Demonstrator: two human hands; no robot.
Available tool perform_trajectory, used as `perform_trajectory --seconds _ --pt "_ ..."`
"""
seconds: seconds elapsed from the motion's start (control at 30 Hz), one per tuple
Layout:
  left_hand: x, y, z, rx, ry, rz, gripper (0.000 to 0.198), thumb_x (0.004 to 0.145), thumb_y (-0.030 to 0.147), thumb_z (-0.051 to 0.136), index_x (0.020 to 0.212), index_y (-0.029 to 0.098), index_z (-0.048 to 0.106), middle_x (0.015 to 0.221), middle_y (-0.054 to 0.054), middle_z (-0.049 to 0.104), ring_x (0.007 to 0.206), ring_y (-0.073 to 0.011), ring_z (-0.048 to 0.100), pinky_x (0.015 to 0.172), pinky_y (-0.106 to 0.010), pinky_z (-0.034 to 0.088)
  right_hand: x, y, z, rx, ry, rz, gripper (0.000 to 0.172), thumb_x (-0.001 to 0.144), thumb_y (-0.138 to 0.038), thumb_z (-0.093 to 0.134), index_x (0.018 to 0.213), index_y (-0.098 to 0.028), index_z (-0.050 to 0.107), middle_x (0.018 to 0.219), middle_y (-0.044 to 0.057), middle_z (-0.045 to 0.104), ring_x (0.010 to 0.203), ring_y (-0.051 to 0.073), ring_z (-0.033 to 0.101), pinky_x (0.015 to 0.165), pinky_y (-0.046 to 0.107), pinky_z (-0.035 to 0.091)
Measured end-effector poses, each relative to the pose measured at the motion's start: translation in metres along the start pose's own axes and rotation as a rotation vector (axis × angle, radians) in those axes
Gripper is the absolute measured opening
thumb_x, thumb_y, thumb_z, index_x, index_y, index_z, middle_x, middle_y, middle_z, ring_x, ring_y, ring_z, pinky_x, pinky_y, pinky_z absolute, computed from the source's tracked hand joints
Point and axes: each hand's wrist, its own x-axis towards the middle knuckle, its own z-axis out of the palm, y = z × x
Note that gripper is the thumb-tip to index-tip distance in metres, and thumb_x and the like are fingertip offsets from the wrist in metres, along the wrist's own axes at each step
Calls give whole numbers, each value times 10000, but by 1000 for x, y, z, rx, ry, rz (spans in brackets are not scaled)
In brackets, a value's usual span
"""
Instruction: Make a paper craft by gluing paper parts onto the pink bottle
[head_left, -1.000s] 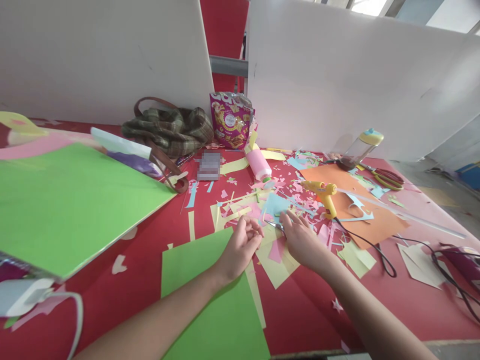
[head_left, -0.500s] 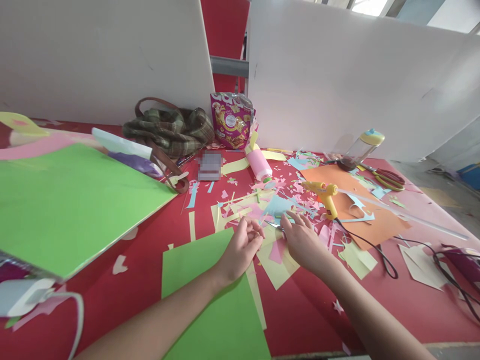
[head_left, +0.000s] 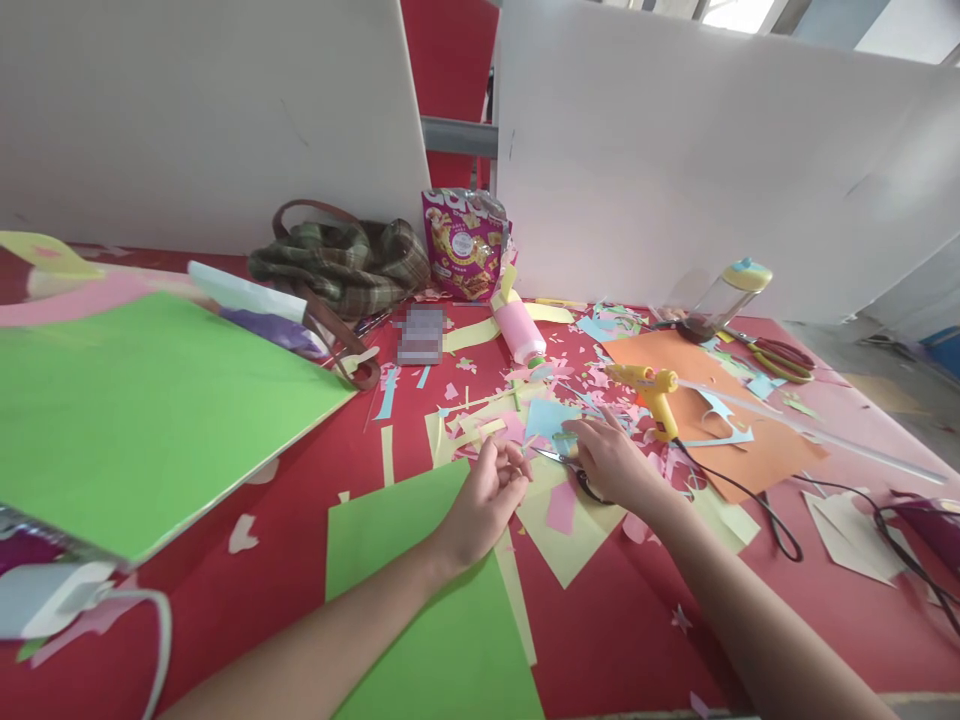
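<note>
Over the top right corner of a green sheet (head_left: 420,600) is my left hand (head_left: 491,500), its fingers curled together; whatever they pinch is too small to name. My right hand (head_left: 611,455) reaches over the paper scraps, palm down with fingers apart, touching the edge of a light blue piece of paper (head_left: 551,418). Scissors (head_left: 559,457) with dark handles lie below that hand, partly covered by it, on pale yellow paper (head_left: 566,550). A pink paper piece (head_left: 561,507) rests on the same yellow paper.
A yellow glue gun (head_left: 656,395) and its cord lie on orange paper (head_left: 720,440) at the right. Behind are a pink bottle (head_left: 519,330), a snack bag (head_left: 465,245), a plaid bag (head_left: 345,262) and a clear bottle (head_left: 724,298). A large green board (head_left: 165,410) is at the left.
My right hand has moved slightly right, uncovering more of the scissors and their handles. The light blue paper has shifted a little left. My left hand has hardly moved.
</note>
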Motion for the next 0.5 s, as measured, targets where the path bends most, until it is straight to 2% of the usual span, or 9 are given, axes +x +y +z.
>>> perform_trajectory --seconds 0.07,0.13,0.23,0.37,0.5 --pt "0 0 0 10 2 1 83 782 161 376 805 211 315 797 16 419 599 -80 401 582 -235 358 -2 3 5 22 46 -28 369 654 -5 329 950 -119 517 942 103 577 890 194 510 898 414 289" --pt "0 0 0 16 2 2 79 784 161 373 807 212 318 790 18 421 599 -82 400 580 -236 357 -3 5 9 17 55 -40 376 642 -8 335 938 -104 545 1009 121 560 945 207 489 879 389 325" --pt "0 -1 0 19 9 -2 66 788 171 369 812 210 321 783 14 423 588 -83 397 573 -238 358 -6 5 12 -13 26 -49 392 636 -12 336 935 -107 572 1023 116 563 957 211 487 873 385 342" --pt "0 -1 0 31 2 -12 69 785 174 375 816 208 324 784 10 421 591 -85 401 574 -240 362 -9 5 11 -35 -10 -35 433 632 -12 327 974 -134 564 1056 101 559 990 206 484 919 442 287" --pt "0 -1 0 26 6 -7 76 786 170 373 818 211 317 793 13 422 591 -83 397 573 -239 359 -11 3 10 -48 -33 -27 431 633 -11 324 984 -110 552 1089 116 542 1019 201 473 941 451 255"
